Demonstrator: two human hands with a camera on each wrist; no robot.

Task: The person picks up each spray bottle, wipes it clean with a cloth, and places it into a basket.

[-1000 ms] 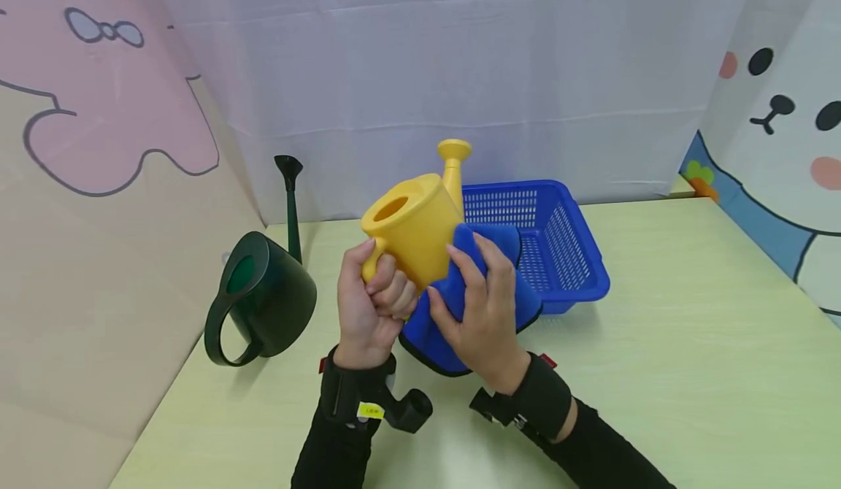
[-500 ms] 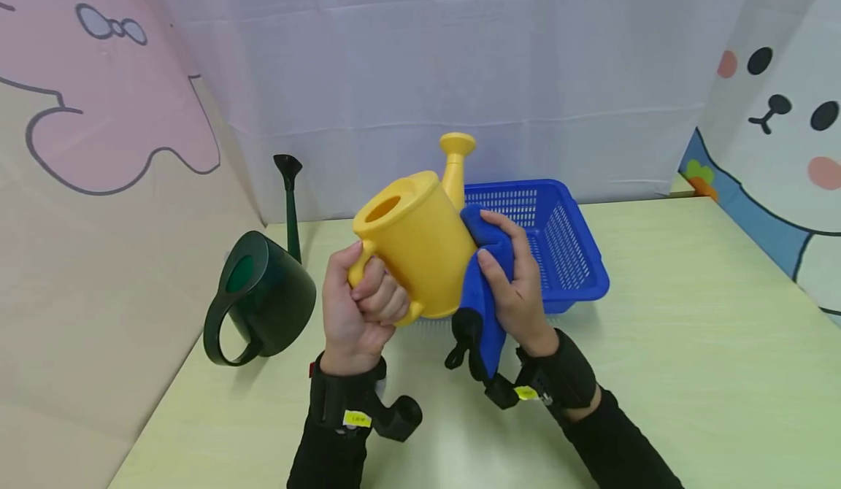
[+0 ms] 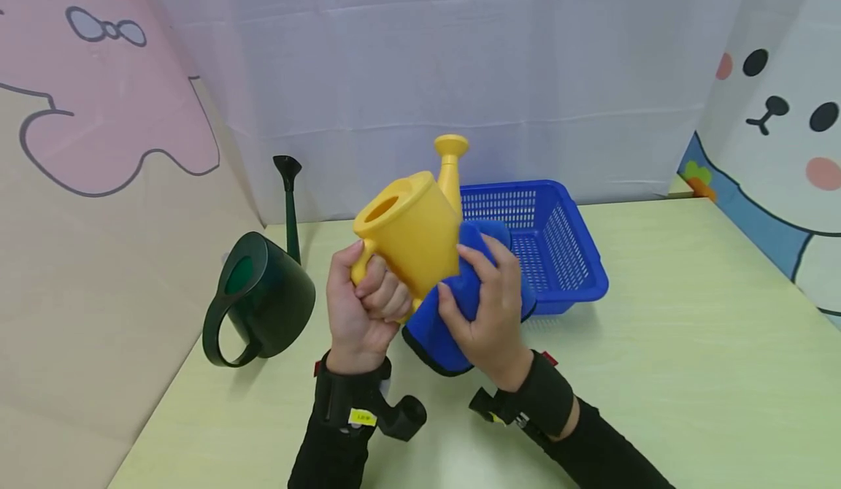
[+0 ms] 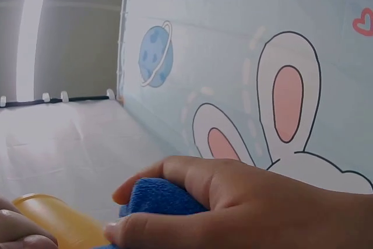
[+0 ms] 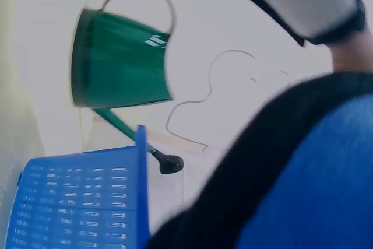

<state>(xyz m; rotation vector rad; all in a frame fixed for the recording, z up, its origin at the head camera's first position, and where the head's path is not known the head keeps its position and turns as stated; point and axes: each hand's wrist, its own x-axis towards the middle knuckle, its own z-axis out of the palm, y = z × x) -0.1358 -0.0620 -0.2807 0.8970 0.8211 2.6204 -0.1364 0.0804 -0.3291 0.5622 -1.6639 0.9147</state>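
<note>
My left hand [image 3: 364, 310] grips the handle of a yellow watering can [image 3: 417, 230], which is raised above the table and tilted, its spout pointing up and away. In my right hand [image 3: 489, 314] is a blue cloth [image 3: 436, 328] with a black edge, pressed against the can's right side and lower body. The cloth hides that part of the can. In the left wrist view the right hand's fingers and thumb pinch the bunched cloth [image 4: 160, 196], beside a piece of the yellow can [image 4: 58, 223]. The cloth's black-edged fabric [image 5: 315, 179] fills the right wrist view's lower right.
A dark green watering can [image 3: 272, 299] stands at the left of the pale table [image 3: 690, 343], its handle toward me. Behind the yellow can sits a blue perforated basket [image 3: 565, 248]. White fabric [image 3: 394, 58] hangs along the table's back edge.
The cloth and right hand moved right half a second ago, then back left and slightly down onto the can. My left hand and the yellow can shifted slightly left over the second.
</note>
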